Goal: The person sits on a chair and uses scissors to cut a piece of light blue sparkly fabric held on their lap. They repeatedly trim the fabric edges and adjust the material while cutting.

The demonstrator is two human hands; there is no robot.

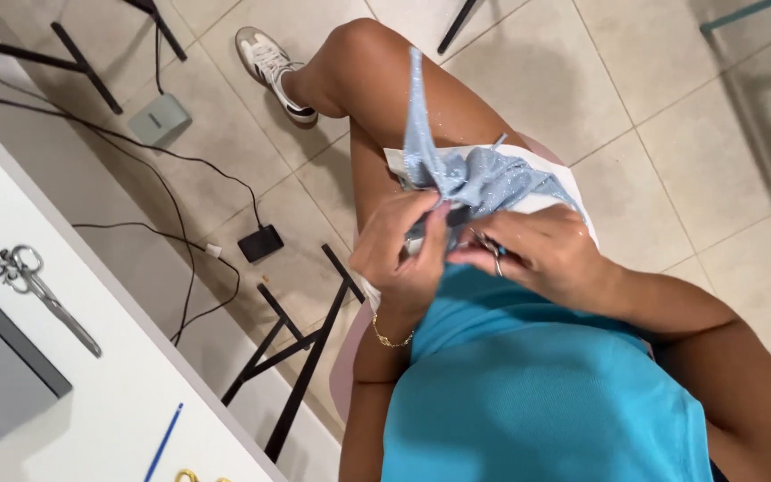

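Fabric: sparkly light-blue fabric (484, 178) bunched on my lap, one strip of it standing up above my knee, the rest gathered between my two hands.
Left hand: my left hand (403, 250) is curled with the back toward me, thumb and fingers pinched on a fold of the fabric; the wrist bends in from below and carries a thin gold bracelet (390, 339).
Right hand: my right hand (546, 254) comes in from the right, forearm across my body, fingers closed around small snips (491, 252) whose metal tips point at the fold my left hand grips.
Hands together: fingertips nearly touching over the same bit of cloth.
Lap: white cloth (573, 183) lies under the fabric on my thigh; my turquoise top (537, 393) fills the near foreground.
Worktop: white worktop (91, 393) at my left, with metal scissors (42, 295) and a blue pen (164, 442) lying on it, well apart from my hands.
Floor: tiled floor (635, 80) beyond, with black cables (162, 192), a black adapter (261, 243) and my white sneaker (271, 67).
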